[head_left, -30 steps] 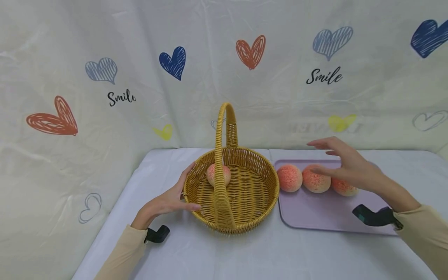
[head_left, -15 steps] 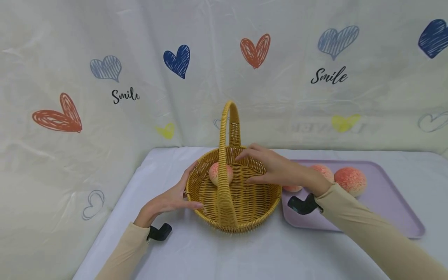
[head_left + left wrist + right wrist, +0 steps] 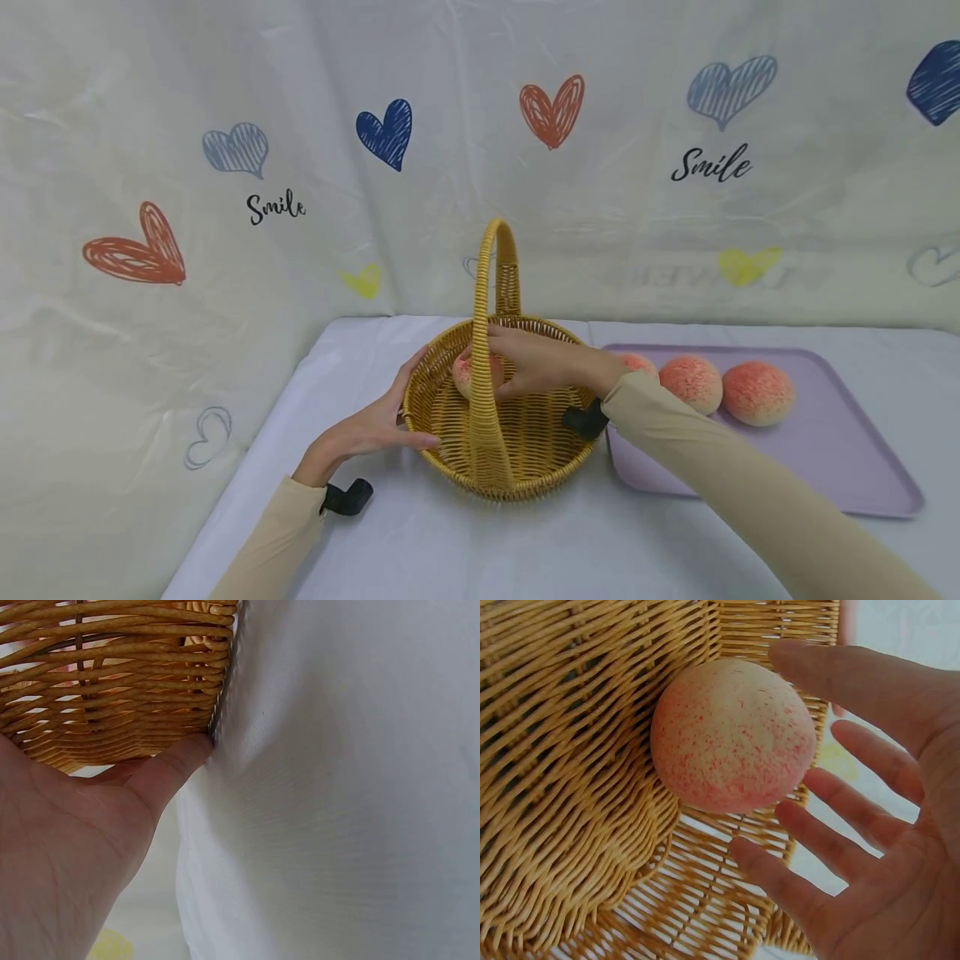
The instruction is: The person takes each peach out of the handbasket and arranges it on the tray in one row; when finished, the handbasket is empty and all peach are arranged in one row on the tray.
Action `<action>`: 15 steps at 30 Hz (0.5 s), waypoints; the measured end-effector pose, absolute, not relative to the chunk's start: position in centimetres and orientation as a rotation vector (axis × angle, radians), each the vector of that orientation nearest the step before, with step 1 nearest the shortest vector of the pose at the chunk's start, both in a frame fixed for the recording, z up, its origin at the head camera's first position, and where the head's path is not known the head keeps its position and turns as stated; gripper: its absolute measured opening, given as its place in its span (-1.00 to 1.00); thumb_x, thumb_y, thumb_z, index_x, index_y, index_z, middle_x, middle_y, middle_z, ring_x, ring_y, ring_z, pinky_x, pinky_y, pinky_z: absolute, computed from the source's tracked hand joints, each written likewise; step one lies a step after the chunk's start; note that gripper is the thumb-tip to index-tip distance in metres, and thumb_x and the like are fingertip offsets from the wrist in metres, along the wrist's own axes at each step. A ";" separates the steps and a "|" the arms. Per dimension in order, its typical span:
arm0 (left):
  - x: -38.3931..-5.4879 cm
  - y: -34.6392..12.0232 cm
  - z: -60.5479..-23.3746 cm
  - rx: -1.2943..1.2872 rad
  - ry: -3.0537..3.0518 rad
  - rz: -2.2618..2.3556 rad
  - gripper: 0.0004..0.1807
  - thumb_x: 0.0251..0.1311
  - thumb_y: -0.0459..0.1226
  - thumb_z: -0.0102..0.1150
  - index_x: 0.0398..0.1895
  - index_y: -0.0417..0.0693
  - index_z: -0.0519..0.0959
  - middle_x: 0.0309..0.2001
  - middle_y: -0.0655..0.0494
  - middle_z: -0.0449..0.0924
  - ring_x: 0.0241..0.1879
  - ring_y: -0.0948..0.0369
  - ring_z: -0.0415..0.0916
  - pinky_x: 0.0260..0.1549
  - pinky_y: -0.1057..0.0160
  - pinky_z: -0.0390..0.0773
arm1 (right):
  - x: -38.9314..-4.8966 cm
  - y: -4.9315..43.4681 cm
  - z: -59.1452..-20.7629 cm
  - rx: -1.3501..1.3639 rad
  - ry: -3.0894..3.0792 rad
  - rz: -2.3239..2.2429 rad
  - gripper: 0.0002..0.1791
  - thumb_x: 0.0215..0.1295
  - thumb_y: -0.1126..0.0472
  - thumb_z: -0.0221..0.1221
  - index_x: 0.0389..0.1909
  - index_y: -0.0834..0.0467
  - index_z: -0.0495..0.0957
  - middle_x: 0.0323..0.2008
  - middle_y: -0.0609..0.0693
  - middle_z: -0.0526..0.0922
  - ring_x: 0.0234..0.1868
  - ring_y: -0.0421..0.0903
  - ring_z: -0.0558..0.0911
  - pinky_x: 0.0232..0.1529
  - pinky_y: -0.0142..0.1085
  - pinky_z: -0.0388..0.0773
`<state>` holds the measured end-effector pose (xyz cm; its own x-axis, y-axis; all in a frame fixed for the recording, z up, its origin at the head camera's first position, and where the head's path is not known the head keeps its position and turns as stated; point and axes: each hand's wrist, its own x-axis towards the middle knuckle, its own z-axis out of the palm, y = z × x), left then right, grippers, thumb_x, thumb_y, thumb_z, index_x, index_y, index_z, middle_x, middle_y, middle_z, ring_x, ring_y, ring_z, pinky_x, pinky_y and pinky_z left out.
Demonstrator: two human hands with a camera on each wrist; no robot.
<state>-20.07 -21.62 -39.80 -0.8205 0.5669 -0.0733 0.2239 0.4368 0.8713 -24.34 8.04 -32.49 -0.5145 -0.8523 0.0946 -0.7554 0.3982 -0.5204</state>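
Observation:
A round wicker basket with a tall arched handle stands mid-table. Inside it, at the left behind the handle, lies a pink-and-cream peach. My right hand reaches into the basket from the right. In the right wrist view, its spread fingers and thumb surround the peach loosely; whether a fingertip touches it I cannot tell. My left hand rests along the basket's left outer side, its thumb apart from the fingers. The left wrist view shows the hand against the woven wall.
Right of the basket lies a lilac tray. Three more peaches sit in a row on it: a right one, a middle one, and a left one partly hidden by my right sleeve. A heart-printed cloth hangs behind the white table.
My right hand has moved left from above the tray, over the basket's rim, and down to the peach inside. The left hand stays at the basket's side.

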 end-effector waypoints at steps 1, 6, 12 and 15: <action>-20.1 -21.7 -39.8 0.673 2.338 1.340 0.46 0.04 0.14 0.58 0.70 0.41 -0.43 0.69 -0.02 -0.45 0.64 -0.16 -0.26 0.47 -0.36 -0.03 | -24.5 7.7 -32.5 -1.438 2.446 -0.772 -0.40 0.29 0.19 0.48 0.29 0.28 0.54 0.26 0.16 0.54 0.30 0.05 0.51 0.31 -0.06 0.48; -20.1 -21.7 -39.9 0.668 2.321 1.353 0.45 0.05 0.11 0.58 0.70 0.43 -0.43 0.69 -0.04 -0.45 0.64 -0.16 -0.24 0.48 -0.34 0.00 | -25.4 6.3 -33.3 -1.517 2.339 -0.823 -0.66 0.32 0.25 0.43 0.05 0.29 0.66 -0.03 0.06 0.69 0.06 -0.07 0.57 0.18 -0.12 0.53; -20.2 -21.7 -39.9 0.663 2.309 1.358 0.45 0.04 0.12 0.58 0.69 0.45 -0.43 0.70 0.02 -0.45 0.63 -0.16 -0.19 0.48 -0.31 0.04 | -25.8 6.0 -33.9 -1.597 2.367 -0.808 -0.71 0.30 0.26 0.43 -0.03 0.32 0.69 -0.09 0.09 0.71 0.01 -0.02 0.57 0.16 -0.08 0.53; -20.2 -21.8 -39.9 0.657 2.311 1.359 0.46 0.04 0.12 0.58 0.69 0.45 -0.44 0.69 0.00 -0.44 0.63 -0.17 -0.19 0.47 -0.33 0.03 | -25.7 6.2 -33.8 -1.529 2.381 -0.799 -0.59 0.28 0.25 0.46 0.08 0.35 0.66 0.02 0.14 0.68 0.09 0.01 0.54 0.22 -0.07 0.49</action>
<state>-20.22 -21.85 -39.90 -0.8188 0.5677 -0.0856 0.2010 0.4231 0.8835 -25.66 6.18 -33.78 -0.4446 -0.8879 0.1179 -0.7794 0.3186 -0.5395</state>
